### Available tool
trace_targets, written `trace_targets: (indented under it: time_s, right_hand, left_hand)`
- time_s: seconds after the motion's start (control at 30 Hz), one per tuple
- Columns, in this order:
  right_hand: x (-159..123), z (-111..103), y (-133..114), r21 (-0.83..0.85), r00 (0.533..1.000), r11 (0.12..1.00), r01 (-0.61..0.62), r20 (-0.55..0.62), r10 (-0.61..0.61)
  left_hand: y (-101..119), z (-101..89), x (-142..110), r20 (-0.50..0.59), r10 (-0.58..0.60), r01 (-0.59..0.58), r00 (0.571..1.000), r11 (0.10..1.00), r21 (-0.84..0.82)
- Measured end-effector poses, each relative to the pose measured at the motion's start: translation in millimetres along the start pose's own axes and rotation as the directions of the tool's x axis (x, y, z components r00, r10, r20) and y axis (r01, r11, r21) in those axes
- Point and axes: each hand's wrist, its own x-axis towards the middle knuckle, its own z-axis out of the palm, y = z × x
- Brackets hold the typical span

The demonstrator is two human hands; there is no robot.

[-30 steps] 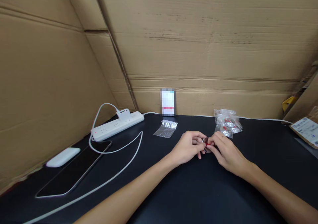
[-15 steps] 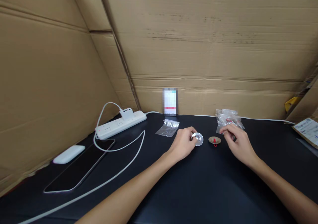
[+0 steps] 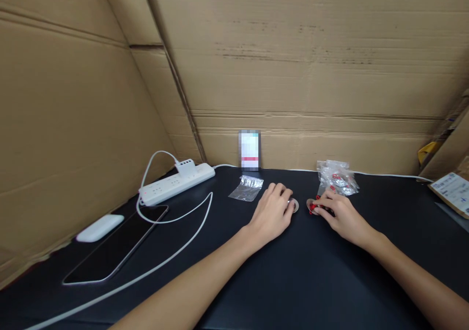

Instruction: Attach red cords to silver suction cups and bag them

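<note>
My left hand point(image 3: 273, 210) is closed over a small shiny metal disc point(image 3: 295, 205), with thumb and fingertips at its rim. Most of that disc is hidden under the fingers. To its right, a second small disc point(image 3: 309, 207), dull gold, sits tilted on the black table. A red cord point(image 3: 312, 206) runs from its middle. The thumb and fingers of my right hand point(image 3: 339, 213) pinch the red cord at this disc, and more red strands show around the fingertips.
Clear plastic bags with red cord inside point(image 3: 337, 176) lie behind my right hand. A flat clear bag point(image 3: 247, 189) lies at left-centre, before a propped blurred screen point(image 3: 249, 149). Further left are a white power strip point(image 3: 176, 184), cable, phone point(image 3: 117, 247) and white case point(image 3: 100, 228). Cardboard walls surround the table.
My right hand has moved left from beside the bags onto the gold disc and its red cord. My left fingers now cover more of the shiny disc.
</note>
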Motion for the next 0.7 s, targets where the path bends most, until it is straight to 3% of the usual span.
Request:
trace_targets:
  time_s: [0.17,0.27,0.5,0.7]
  right_hand:
    - [0.1,2.2,1.1,0.025,1.000,1.000,-0.016,-0.021,0.017]
    - [-0.3,4.5,0.2,-0.001,1.000,1.000,-0.016,-0.027,0.016]
    - [-0.6,8.5,-3.7,-0.114,0.999,0.993,0.028,-0.034,-0.032]
    - [2.4,13.2,2.0,-0.107,0.992,0.993,-0.040,-0.120,0.027]
  left_hand:
    - [12.0,-7.2,-3.3,0.064,0.294,-0.286,0.954,0.952,-0.111]
    - [14.9,-6.7,-4.6,0.113,0.389,-0.372,0.914,0.917,-0.147]
    - [10.2,-4.9,-4.9,0.162,0.391,-0.374,0.906,0.919,-0.128]
    - [12.6,-6.8,-5.7,0.175,0.399,-0.388,0.900,0.917,-0.095]
